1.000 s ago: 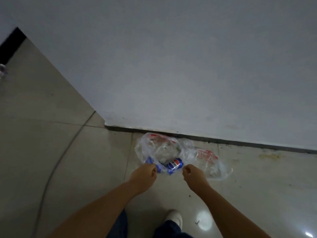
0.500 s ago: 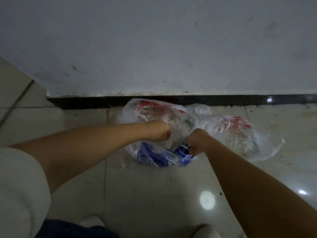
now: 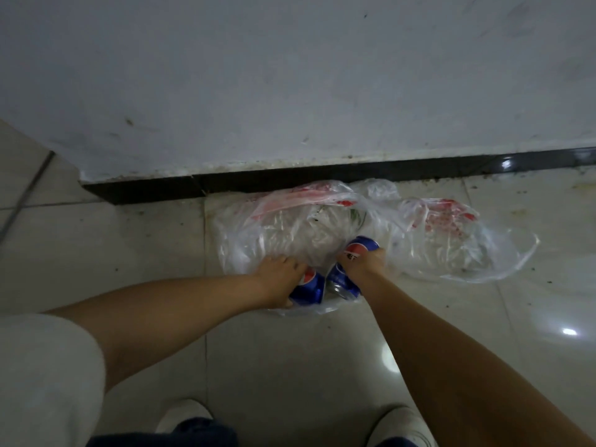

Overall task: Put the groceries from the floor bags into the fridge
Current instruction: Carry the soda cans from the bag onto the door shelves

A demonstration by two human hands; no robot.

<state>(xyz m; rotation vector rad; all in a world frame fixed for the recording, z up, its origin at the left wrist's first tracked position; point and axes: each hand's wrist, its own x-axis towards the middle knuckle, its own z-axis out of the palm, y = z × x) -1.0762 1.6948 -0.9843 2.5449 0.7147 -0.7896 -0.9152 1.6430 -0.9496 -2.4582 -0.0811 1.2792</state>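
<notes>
Two clear plastic bags with red print lie on the pale tiled floor, pushed up against the black skirting at the foot of a white wall. The left bag sits directly ahead of the person; the right bag lies just beside it, touching it, with its loose edge trailing off to the right.

Three blue cola cans show at the near mouth of the left bag. The left hand is closed over the first can, which lies on its side at the bag's near edge; its long axis cannot be told, since the fingers cover most of it. The right hand is wrapped around the second can, whose long axis tilts up and away to the right, with one end pointing toward the far right and the logo facing up. A third can lies just near of that hand, touching or almost touching the first can; its long axis runs from far left to near right, and its silver end faces near and right, toward the person.

Farther inside the left bag are pale, crumpled contents, too blurred to name. The right bag holds something pale as well, unclear through the plastic.

Both forearms reach forward from the near edge. A white sleeve fills the near left corner, and two white shoes stand on the tiles below.
</notes>
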